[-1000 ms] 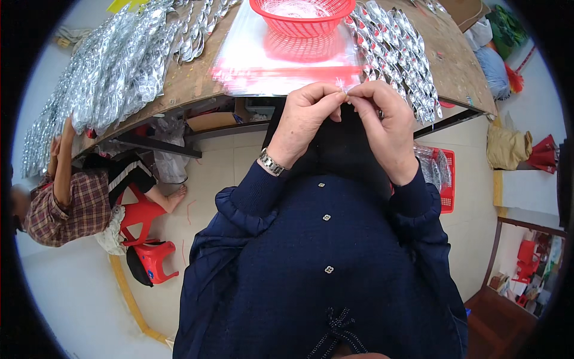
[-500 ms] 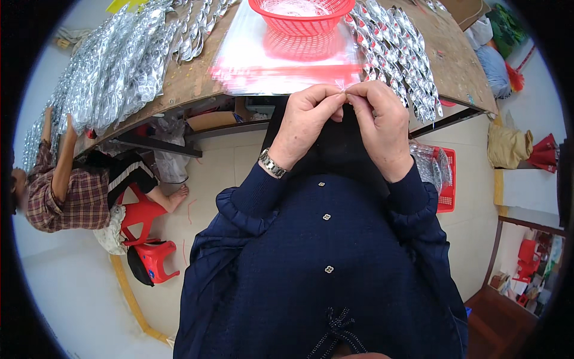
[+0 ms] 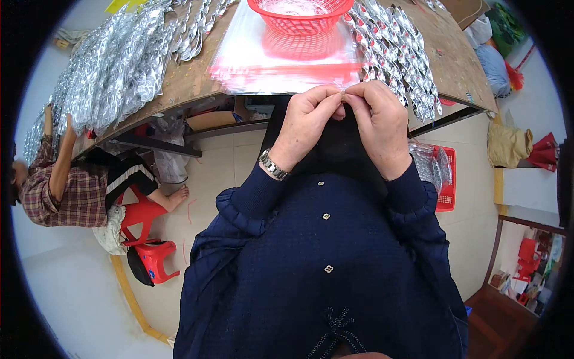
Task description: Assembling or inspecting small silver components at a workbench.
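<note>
My left hand (image 3: pixel 310 122) and my right hand (image 3: pixel 381 128) meet fingertip to fingertip at the table's front edge. Both are closed in a pinch on a thin, clear thread (image 3: pixel 342 86), most of which the fingers hide. Just beyond them lies a stack of clear plastic bags (image 3: pixel 245 51) with red edges. On that stack stands a red plastic basket (image 3: pixel 302 25) holding a tangle of fine pale strands. Shiny silver twisted strips (image 3: pixel 391 51) lie in rows to the right of the bags.
A large heap of silver strips (image 3: pixel 113 66) covers the wooden table's (image 3: pixel 194 78) left end, where a co-worker in a plaid shirt (image 3: pixel 75 194) reaches into it. Red stools (image 3: pixel 158 260) stand on the floor at left. A red crate (image 3: pixel 445 179) with silver pieces sits below right.
My hands stay pinched together with barely any shift. The clear loop above my fingertips shows less than before. The co-worker has leaned slightly.
</note>
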Demonstrator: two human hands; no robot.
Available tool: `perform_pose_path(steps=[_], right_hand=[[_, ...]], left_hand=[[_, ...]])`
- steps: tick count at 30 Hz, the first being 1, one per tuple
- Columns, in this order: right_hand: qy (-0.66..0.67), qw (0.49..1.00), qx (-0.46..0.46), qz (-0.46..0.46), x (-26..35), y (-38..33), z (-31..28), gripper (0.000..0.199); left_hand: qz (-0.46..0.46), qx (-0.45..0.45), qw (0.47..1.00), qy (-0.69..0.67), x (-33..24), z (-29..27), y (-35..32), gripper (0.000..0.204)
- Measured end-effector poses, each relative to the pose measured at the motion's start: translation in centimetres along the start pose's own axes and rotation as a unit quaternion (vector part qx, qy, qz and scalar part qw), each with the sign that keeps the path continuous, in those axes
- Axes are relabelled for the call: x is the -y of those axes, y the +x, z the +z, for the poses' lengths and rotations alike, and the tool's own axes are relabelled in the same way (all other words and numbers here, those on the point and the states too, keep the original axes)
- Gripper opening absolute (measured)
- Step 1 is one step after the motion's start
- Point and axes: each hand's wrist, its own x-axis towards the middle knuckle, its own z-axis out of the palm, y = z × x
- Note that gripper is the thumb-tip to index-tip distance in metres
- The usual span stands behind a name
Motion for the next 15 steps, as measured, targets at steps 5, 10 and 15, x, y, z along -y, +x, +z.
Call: perform_pose_path(steps=[5,10,15], right_hand=[[-0.024,0.999,0.022,-0.003,-0.20,0.17,-0.18,0.005],[-0.034,0.999,0.025,0.006,0.00,0.25,-0.15,0.005],[-0.030,1.000,0.006,-0.008,-0.13,0.18,0.15,0.004]], left_hand=[[0.055,-0.016,0.991,0.125,0.24,0.02,-0.15,0.017],[0.143,-0.039,0.948,0.281,0.03,0.36,-0.19,0.016],[0.096,-0.048,0.973,0.203,0.03,0.51,-0.20,0.016]])
